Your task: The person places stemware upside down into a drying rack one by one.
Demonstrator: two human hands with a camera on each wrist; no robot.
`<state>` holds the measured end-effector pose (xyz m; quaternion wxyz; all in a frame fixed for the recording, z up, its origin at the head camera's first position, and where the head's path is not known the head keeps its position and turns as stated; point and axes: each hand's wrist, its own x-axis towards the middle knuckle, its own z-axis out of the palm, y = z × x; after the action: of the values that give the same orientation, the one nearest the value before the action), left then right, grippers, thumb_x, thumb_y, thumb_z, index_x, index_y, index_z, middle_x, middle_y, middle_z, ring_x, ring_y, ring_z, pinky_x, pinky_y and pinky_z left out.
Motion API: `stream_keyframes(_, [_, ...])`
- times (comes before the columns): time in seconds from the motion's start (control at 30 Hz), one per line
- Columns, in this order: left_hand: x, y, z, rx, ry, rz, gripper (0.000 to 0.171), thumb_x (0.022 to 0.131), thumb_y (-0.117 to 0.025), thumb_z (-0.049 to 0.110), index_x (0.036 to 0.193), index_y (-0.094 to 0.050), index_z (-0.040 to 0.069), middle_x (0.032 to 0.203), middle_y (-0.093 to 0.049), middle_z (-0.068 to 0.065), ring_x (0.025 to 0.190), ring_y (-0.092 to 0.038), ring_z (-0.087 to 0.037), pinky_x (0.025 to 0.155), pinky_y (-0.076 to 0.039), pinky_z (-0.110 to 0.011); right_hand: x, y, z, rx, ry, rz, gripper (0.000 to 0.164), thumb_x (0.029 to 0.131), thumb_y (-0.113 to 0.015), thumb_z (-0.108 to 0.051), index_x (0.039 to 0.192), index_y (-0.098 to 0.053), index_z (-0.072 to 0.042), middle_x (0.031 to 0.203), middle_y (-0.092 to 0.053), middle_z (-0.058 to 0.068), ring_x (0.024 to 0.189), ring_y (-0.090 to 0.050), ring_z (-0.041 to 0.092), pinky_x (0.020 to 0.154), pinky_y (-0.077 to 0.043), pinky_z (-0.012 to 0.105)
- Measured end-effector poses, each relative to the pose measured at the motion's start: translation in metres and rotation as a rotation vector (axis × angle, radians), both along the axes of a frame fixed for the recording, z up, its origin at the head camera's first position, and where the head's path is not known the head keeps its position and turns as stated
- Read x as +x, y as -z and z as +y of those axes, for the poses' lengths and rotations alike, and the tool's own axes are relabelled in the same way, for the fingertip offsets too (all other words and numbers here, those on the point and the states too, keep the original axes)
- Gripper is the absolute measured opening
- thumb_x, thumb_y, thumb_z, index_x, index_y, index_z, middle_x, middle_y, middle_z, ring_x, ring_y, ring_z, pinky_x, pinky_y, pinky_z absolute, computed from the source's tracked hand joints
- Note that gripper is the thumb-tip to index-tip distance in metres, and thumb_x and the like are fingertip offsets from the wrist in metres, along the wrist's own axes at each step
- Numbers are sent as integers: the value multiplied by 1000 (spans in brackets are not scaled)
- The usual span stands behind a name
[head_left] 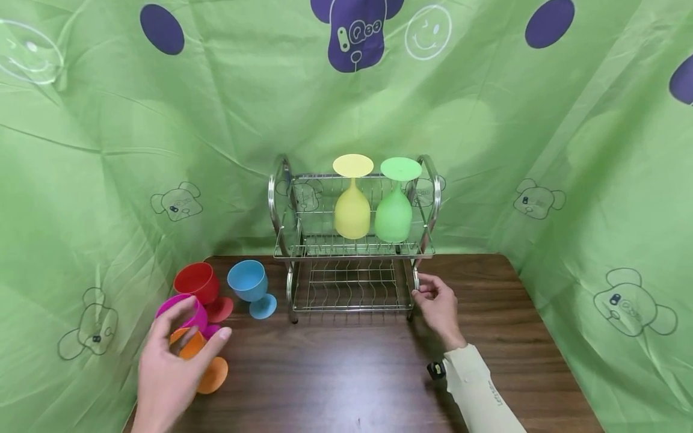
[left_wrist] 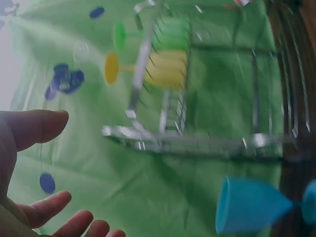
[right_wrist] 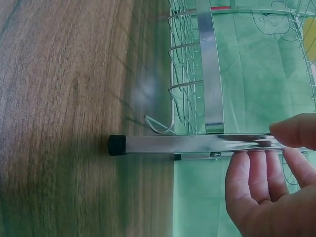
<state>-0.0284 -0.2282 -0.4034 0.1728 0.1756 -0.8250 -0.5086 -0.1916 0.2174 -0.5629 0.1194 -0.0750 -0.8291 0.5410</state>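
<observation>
A two-tier metal dish rack point(head_left: 352, 309) stands at the back of the wooden table. My right hand point(head_left: 440, 304) grips its right front leg, thumb on one side and fingers on the other, as the right wrist view shows. On the upper tier a yellow goblet point(head_left: 352, 213) and a green goblet point(head_left: 394, 216) sit upside down, side by side. My left hand point(head_left: 172, 361) is held with thumb and fingers spread, nothing between them. It overlaps an orange goblet point(head_left: 213, 376) and a magenta goblet point(head_left: 181, 310) in the head view. Behind these are a red goblet point(head_left: 197, 282) and a blue goblet point(head_left: 248, 281).
The rack's lower tier holds wavy wire dividers point(head_left: 352, 282). Green patterned cloth point(head_left: 476, 132) hangs behind and on both sides of the table point(head_left: 346, 373). A small black object point(head_left: 435, 370) is at my right wrist.
</observation>
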Motion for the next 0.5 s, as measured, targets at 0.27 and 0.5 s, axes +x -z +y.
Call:
stream_keyframes(0.27, [11, 44, -11, 138, -239, 88, 73, 81, -93, 13, 145, -60, 21, 129, -57, 12, 120, -53, -5, 89, -47, -2, 1, 2, 1, -5, 4, -6, 40, 88, -80, -3, 125, -76, -17, 97, -73, 12, 83, -68, 16, 71, -55, 18])
stream_keyframes(0.5, [8, 78, -31, 150, -432, 115, 74, 81, -94, 17, 147, -61, 20, 127, -49, 20, 119, -51, -2, 85, -46, 1, 0, 2, 1, -19, 6, -4, 42, 88, -81, -2, 126, -76, -16, 99, -73, 13, 83, -68, 15, 70, -55, 18])
